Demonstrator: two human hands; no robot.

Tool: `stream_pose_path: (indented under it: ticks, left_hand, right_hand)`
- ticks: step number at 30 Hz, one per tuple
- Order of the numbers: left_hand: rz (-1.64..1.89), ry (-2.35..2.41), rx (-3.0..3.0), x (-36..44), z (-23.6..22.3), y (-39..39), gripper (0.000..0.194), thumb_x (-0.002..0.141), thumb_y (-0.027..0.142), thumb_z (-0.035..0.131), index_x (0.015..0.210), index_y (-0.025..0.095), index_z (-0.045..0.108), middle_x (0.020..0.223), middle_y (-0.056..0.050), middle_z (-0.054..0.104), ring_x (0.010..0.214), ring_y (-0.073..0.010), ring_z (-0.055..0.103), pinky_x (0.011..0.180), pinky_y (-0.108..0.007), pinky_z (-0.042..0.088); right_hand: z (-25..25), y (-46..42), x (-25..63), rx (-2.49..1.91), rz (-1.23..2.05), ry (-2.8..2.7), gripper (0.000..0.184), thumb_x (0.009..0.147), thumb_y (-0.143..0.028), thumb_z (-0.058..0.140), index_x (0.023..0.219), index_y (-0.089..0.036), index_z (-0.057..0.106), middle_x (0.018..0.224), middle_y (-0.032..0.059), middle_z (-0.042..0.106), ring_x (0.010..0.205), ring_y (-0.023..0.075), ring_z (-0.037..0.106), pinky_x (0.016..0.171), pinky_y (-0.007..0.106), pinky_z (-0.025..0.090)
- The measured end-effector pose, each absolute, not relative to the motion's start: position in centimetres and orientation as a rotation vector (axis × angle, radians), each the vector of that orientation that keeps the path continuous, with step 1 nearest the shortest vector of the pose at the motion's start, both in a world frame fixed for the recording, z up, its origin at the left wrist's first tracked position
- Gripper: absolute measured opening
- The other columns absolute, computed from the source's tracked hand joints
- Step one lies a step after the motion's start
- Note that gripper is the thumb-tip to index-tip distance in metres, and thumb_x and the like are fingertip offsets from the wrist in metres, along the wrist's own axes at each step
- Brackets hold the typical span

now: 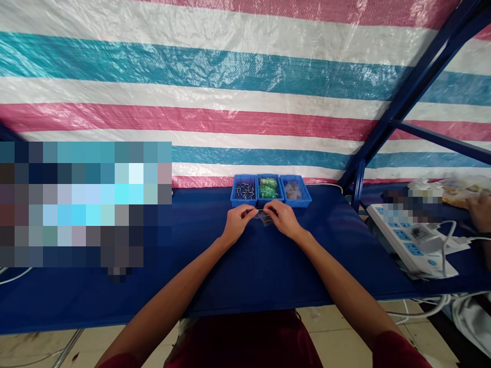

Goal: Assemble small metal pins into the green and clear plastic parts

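Note:
A small clear plastic bag with dark bits in it hangs between my two hands, just in front of the blue bins. My left hand pinches its upper left edge between thumb and fingertips. From the other side, my right hand is closed on the upper right edge. Directly beyond them stand three bins: a left bin with small metal pins, a middle bin with green-tinted plastic packets, and a right bin with clear small packets.
A blue table runs beneath everything, backed by a striped tarp. To the right are a blue metal frame, a white power strip with cables, and another person's hand near a plastic bag. The left side is pixelated.

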State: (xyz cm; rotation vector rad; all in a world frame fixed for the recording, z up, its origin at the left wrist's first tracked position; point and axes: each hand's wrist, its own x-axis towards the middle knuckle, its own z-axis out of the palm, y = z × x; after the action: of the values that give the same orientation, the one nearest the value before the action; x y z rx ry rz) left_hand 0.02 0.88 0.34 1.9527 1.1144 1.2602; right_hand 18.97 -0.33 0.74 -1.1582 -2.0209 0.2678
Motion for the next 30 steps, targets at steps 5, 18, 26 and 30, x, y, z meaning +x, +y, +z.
stream_pose_path:
  ticks: [5,18,26,30]
  left_hand:
    - [1.376,1.07,1.93,0.2,0.3,0.8,0.025,0.08,0.041,0.065,0.082,0.017,0.074,0.073,-0.003,0.07,0.052,-0.0103,0.05,0.054,-0.023,0.042]
    - [1.354,1.084,1.978,0.1,0.8,0.5,0.025,0.086,0.039,0.057,0.079,0.016,0.061,0.101,-0.008,0.067,0.075,-0.0134,0.061,0.061,-0.023,0.048]
    - [1.147,1.126,2.155,0.0,-0.2,0.7,0.026,0.091,0.04,0.05,0.082,0.017,0.059,0.064,0.002,0.062,0.056,-0.0103,0.056,0.063,-0.021,0.045]
    - [1.244,1.107,2.209,-0.1,0.1,0.7,0.027,0.09,0.04,0.052,0.08,0.017,0.065,0.073,-0.001,0.066,0.065,-0.0121,0.058,0.066,-0.023,0.045]
  right_hand:
    - [0.8,-0.4,18.9,-1.152,0.292,-2.03,0.022,0.096,-0.031,0.042,0.09,-0.02,0.06,0.081,0.0041,0.06,0.074,0.0167,0.057,0.069,0.027,0.042]
    - [1.2,-0.6,18.7,-1.241,0.256,-1.916,0.028,0.096,-0.034,0.04,0.1,-0.019,0.062,0.096,0.0082,0.068,0.083,0.0198,0.063,0.073,0.03,0.046]
    - [1.3,-0.5,18.8,-1.259,0.245,-1.894,0.028,0.095,-0.035,0.041,0.097,-0.019,0.064,0.094,0.0084,0.068,0.082,0.0202,0.063,0.073,0.03,0.047]
    - [1.4,-0.5,18.8,-1.255,0.237,-1.884,0.027,0.095,-0.034,0.041,0.094,-0.018,0.064,0.092,0.0083,0.069,0.083,0.0207,0.064,0.074,0.03,0.046]
